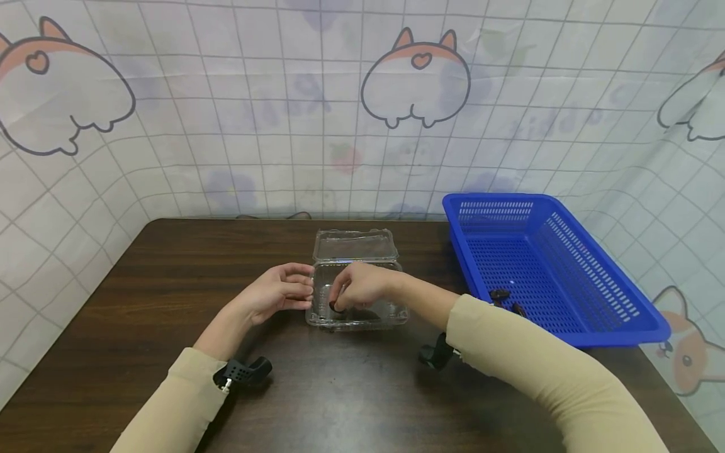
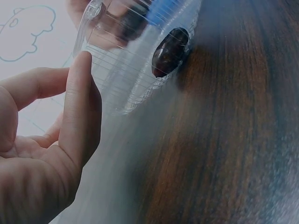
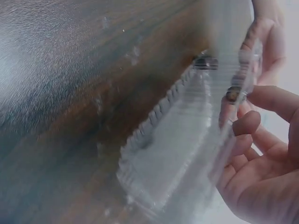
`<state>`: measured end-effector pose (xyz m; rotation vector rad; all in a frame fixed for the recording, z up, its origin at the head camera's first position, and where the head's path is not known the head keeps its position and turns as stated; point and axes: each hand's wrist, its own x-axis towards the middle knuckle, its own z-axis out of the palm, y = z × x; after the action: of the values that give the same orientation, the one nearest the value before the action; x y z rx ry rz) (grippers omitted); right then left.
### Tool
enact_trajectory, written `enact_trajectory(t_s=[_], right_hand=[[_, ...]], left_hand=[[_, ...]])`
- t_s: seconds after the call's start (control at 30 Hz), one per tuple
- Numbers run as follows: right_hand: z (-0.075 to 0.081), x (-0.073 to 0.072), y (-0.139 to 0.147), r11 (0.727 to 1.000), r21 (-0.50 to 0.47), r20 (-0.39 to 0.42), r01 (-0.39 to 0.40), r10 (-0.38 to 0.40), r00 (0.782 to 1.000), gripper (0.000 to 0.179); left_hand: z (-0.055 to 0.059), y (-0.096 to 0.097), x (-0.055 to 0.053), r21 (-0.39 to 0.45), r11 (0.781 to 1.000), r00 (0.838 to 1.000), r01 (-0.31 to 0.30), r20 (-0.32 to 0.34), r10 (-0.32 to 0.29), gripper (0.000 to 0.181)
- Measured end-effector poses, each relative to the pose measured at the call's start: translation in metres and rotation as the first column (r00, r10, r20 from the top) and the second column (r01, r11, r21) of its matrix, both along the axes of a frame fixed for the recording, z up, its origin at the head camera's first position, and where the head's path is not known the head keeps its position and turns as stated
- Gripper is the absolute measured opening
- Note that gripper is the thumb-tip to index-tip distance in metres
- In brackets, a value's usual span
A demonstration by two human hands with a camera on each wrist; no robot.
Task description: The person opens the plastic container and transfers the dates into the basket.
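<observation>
A clear plastic clamshell box (image 1: 355,324) sits on the table with its lid (image 1: 355,245) tipped back. My left hand (image 1: 283,292) rests its extended fingers against the box's left side. Inside the box, my right hand (image 1: 365,286) pinches a dark brown date (image 3: 233,94) between thumb and finger. Another glossy date (image 2: 170,52) lies at the bottom of the box, seen through the clear wall in the left wrist view. The right wrist view is blurred around the box.
A blue plastic basket (image 1: 566,277) stands on the right of the dark wooden table (image 1: 317,402), with several dates (image 1: 500,294) at its near left, partly hidden by my right sleeve. A wall sheet (image 1: 272,126) with a grid and cartoon animals hangs behind.
</observation>
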<state>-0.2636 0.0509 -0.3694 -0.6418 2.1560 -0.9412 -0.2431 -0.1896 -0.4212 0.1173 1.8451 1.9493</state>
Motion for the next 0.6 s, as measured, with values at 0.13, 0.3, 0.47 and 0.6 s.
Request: enact_trajectory(t_s=[0.13,0.3,0.47,0.6], right_hand=[[0.013,0.001,0.008,1.000,-0.023,0.016,0.007,-0.007,1.000,0.014],[0.032,0.001,0.021,0.997,-0.074,0.033,0.029,-0.026,0.999,0.016],[0.048,0.001,0.036,0.992,-0.105,0.021,0.070,-0.069,0.997,0.018],[0.059,0.001,0.049,0.987,-0.126,-0.002,0.102,-0.103,0.995,0.020]], left_hand=[[0.001,-0.001,0.001,-0.001,1.000,1.000,0.003,-0.004,-0.003,0.053],[0.000,-0.001,0.000,0.003,1.000,1.000,0.006,-0.003,-0.006,0.054],[-0.002,-0.001,-0.001,0.008,1.000,1.000,0.006,-0.009,-0.006,0.053],[-0.002,0.000,0.000,0.005,1.000,1.000,0.007,-0.016,-0.007,0.054]])
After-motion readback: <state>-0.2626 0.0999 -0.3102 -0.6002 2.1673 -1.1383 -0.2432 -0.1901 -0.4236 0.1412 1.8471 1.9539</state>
